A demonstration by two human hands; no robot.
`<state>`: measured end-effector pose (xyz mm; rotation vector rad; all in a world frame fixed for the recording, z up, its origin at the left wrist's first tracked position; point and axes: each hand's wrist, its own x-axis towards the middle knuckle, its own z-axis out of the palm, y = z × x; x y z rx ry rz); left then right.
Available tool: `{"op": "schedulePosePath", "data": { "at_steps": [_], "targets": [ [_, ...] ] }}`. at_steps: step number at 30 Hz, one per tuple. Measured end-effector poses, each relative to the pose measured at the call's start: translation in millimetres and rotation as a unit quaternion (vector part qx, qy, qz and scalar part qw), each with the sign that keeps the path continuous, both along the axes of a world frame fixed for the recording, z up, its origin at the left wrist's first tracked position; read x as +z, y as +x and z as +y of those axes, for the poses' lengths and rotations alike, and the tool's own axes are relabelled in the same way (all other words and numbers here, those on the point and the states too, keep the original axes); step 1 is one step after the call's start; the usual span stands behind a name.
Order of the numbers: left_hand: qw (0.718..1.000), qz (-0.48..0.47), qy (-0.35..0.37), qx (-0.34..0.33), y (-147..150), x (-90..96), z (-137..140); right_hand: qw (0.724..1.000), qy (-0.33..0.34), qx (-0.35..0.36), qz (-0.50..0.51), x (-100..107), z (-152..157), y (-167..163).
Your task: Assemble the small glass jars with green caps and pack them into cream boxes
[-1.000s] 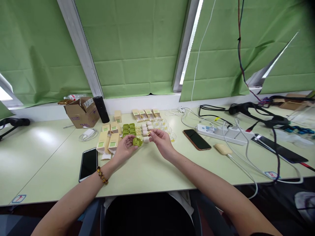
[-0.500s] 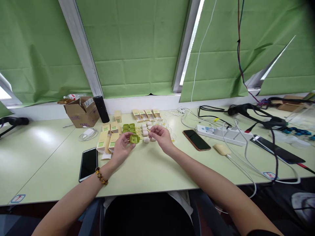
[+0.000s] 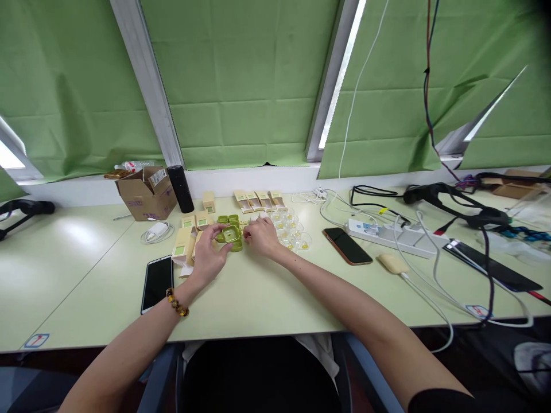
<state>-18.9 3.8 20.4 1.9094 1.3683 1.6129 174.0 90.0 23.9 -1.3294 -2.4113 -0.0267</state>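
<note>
My left hand [image 3: 210, 252] is curled around a small square green plastic container [image 3: 231, 233], thumb and fingers at its sides. The container's hollow inside faces up, above other green containers [image 3: 228, 219] on the table. Just to the right, my right hand [image 3: 260, 234] is lowered with its fingers pressed together. It is beside small yellow-green parts [image 3: 243, 223]; whatever its fingertips pinch is hidden. Clear plastic domes [image 3: 297, 229] with yellow middles stand right of this hand. Open cream paper boxes [image 3: 184, 244] lie left of and behind my left hand.
A black-screened phone [image 3: 156, 285] lies at the left, another phone [image 3: 348, 246] at the right. Beyond that are a power strip [image 3: 390, 236], white cables and a cream case [image 3: 393, 264]. A cardboard box [image 3: 148, 195] and black cylinder [image 3: 181, 189] stand at the back left.
My right hand has moved down and left, from holding a small piece in the air to the small parts beside the container. My left hand has levelled the green container and shifted it slightly left.
</note>
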Motion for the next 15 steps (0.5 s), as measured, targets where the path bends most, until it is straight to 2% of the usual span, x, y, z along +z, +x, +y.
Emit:
{"op": "schedulePosePath", "data": {
  "at_steps": [3, 6, 10, 15],
  "targets": [
    [0.993, 0.109, -0.01, 0.048, -5, 4.3, 0, 1.0, -0.006, -0.015, -0.026, -1, 4, -6],
    [0.981, 0.177, -0.041, 0.072, -10, 8.9, 2, 0.999, -0.01, -0.026, -0.044, -1, 6, -12],
    [0.975, 0.201, -0.07, 0.067, -15, 12.3, 6, 0.998, -0.011, -0.031, -0.061, -2, 8, -17],
    [0.978, 0.179, -0.088, 0.065, -20, 13.4, 8, 0.997, -0.017, -0.02, -0.072, -5, 7, -19]
  ]
}}
